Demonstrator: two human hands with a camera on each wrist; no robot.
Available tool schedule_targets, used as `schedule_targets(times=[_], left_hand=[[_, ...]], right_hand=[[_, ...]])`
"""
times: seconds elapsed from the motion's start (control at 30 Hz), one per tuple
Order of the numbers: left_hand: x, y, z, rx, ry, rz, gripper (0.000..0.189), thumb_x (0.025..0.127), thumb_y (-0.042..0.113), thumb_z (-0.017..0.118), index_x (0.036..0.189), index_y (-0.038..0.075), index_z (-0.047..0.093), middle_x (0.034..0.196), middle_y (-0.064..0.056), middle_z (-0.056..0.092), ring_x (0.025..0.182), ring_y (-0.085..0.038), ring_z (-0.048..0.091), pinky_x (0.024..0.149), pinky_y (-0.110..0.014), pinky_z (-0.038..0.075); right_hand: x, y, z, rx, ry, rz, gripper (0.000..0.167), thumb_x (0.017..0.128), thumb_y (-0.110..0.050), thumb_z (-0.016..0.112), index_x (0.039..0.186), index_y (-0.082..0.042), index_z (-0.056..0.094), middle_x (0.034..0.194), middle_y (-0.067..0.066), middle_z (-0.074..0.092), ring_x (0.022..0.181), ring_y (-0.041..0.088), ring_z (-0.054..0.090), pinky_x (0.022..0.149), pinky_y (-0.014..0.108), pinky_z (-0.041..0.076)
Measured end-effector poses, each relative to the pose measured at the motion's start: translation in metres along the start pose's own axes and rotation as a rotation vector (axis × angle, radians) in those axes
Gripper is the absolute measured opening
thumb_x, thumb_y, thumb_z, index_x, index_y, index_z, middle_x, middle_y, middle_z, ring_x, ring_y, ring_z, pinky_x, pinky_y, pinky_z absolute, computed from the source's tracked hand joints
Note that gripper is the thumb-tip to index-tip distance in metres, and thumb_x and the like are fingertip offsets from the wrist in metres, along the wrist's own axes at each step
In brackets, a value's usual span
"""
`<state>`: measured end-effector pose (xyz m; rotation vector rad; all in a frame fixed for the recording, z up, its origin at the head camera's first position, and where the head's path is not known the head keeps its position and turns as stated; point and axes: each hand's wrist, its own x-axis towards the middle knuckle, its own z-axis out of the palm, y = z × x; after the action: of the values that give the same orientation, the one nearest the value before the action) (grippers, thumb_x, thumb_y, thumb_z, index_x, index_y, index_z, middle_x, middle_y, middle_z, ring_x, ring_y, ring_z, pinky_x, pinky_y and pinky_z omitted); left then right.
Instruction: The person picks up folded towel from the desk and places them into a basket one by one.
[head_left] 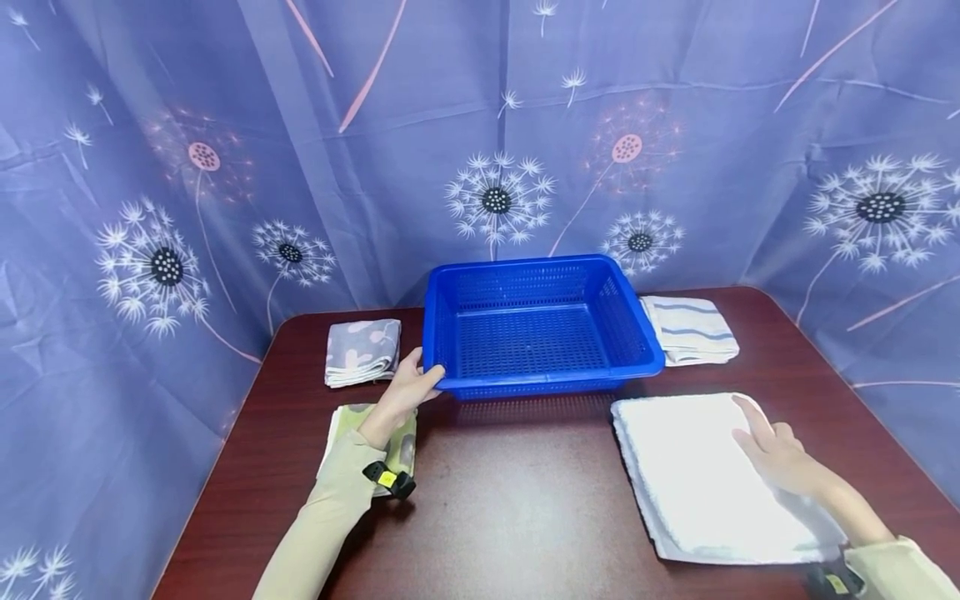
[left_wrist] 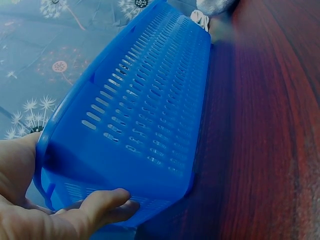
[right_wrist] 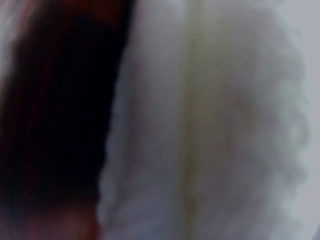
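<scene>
Pale sleeves at a dark red counter, with blue basket

Sleeves: two, entering from the near edge of the head view. Each wrist carries a black band with a yellow patch.

White towel: one, thick, folded into a near-square; lies flat at the near right of the counter. The right wrist view shows pale layers at close range, badly blurred.

Right hand: laid over the right edge of the white towel, thumb and one finger extended on its top. Whether the remaining fingers grip beneath the edge, cannot tell.

Left hand: pinches the basket's rim at the near left corner, thumb at the rim, fingertips against the outer wall, as the left wrist view shows.

Basket: one, rectangular, slotted walls, open side up; located at the far middle of the counter, beyond the white towel and to its left. Whether its base rests fully on the surface, cannot tell.

Green towel: one, folded, with grey patches; lies below the left wrist, partly hidden.

Grey towel: one, folded, pink motif; far left, near the basket.

Striped towel: one, folded, white with blue bands; just beside the basket's right wall.

Curtain: blue-violet, dandelion print; hangs behind the counter.
</scene>
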<state>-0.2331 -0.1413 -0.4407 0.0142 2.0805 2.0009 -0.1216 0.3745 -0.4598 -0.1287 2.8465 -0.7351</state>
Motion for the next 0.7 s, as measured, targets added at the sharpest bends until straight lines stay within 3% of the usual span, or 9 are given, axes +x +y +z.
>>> schedule_targets(times=[0.37,0.7], left_hand=[[-0.001,0.001,0.002,0.013,0.014,-0.001,0.052,0.091,0.001,0.044,0.141,-0.004,0.033,0.129,-0.036,0.052,0.110,-0.031,0.060,0.097,-0.047,0.048],[0.000,0.000,0.001,0.010,0.027,0.001,0.051,0.090,0.002,0.045,0.139,-0.005,0.034,0.128,-0.036,0.053,0.105,-0.026,0.061,0.095,-0.043,0.050]], right_hand=[[-0.001,-0.006,0.006,0.005,-0.019,-0.014,0.061,0.106,-0.033,0.026,0.151,-0.002,-0.001,0.124,0.043,0.032,0.105,0.053,0.031,0.072,0.067,0.032],[0.000,-0.011,0.009,0.016,-0.014,-0.041,0.059,0.106,-0.030,0.025,0.151,-0.001,0.001,0.118,0.042,0.037,0.100,0.049,0.034,0.068,0.060,0.035]])
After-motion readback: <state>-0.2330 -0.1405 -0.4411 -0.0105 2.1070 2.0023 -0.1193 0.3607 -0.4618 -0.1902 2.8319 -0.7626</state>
